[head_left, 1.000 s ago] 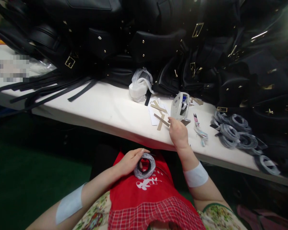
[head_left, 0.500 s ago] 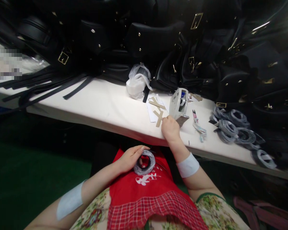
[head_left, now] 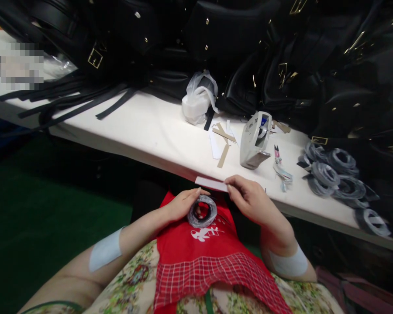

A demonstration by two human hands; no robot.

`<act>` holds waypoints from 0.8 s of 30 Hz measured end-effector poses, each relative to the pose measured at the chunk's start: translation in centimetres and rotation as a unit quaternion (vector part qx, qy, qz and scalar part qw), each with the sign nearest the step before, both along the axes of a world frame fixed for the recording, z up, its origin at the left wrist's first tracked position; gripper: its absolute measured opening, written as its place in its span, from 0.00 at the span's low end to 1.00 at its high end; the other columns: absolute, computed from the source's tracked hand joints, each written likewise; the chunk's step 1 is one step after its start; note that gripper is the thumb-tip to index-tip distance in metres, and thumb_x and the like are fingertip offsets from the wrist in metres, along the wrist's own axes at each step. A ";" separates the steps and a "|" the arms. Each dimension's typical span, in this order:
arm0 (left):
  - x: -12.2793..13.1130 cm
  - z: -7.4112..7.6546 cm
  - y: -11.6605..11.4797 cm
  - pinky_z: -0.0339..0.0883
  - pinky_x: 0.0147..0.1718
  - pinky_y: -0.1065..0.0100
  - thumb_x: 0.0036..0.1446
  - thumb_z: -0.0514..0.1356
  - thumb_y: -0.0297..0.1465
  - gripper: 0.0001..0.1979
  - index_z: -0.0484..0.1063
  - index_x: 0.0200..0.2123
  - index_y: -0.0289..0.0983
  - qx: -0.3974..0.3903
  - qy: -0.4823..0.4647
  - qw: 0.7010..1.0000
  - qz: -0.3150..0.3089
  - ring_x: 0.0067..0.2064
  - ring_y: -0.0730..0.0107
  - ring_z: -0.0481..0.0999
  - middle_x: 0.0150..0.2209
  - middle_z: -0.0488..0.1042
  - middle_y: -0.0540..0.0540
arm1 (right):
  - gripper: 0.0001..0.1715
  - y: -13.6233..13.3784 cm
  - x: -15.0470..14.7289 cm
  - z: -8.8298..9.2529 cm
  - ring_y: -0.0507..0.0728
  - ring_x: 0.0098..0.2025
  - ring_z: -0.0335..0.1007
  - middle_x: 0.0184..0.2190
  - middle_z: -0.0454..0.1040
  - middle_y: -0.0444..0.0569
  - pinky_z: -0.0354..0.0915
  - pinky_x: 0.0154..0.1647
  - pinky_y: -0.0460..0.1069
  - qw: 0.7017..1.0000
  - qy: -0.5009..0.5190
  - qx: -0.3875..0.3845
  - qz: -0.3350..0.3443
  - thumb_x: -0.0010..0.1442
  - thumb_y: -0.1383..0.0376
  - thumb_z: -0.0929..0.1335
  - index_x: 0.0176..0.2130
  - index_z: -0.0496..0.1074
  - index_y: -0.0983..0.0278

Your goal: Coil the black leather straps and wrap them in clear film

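My left hand [head_left: 185, 204] is closed on a coiled strap wrapped in clear plastic [head_left: 212, 214], held low over my red apron [head_left: 180, 244]. Between the thumb and fingers of my right hand [head_left: 249, 197] is a pale, narrow strip of paper or card [head_left: 212, 183], at the table's front edge. Its near end points toward the coil without touching it. Just beyond the right hand stands a tape dispenser [head_left: 251, 146]. Left of the dispenser lie brown strips [head_left: 223, 156] and white paper [head_left: 215, 146].
Black bags with gold buckles [head_left: 170, 48] are heaped along the back of the white table [head_left: 134, 131]. Black straps [head_left: 85, 102] lie at left. A plastic-wrapped white item [head_left: 196, 104] stands mid-table. Small snips [head_left: 277, 157] and several wrapped coils [head_left: 325, 176] lie at right.
My right hand has left the brown strips by the dispenser and come back toward me with a pale strip. My left hand still holds the coil. The view has shifted slightly.
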State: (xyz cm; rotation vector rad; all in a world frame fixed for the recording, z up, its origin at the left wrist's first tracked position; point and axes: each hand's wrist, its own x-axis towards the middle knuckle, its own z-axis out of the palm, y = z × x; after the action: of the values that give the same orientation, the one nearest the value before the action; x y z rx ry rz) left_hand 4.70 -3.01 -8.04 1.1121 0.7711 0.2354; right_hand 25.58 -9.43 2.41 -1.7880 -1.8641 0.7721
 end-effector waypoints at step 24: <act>0.3 1.6 0.5 0.69 0.44 0.63 0.56 0.56 0.33 0.14 0.78 0.40 0.33 0.202 -0.001 0.978 -0.057 0.42 0.59 0.78 0.39 0.80 0.41 | 0.11 0.9 -1.9 -3.8 0.50 0.23 0.62 0.22 0.71 0.42 0.53 0.25 0.44 0.990 0.087 -0.114 0.005 0.59 0.60 0.68 0.29 0.71 0.64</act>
State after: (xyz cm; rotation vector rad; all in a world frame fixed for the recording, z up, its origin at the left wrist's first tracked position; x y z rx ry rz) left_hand 5.00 -2.53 -6.39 1.5350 0.6695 0.3048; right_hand 23.68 -8.52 -1.41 -1.7806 -1.7308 1.1456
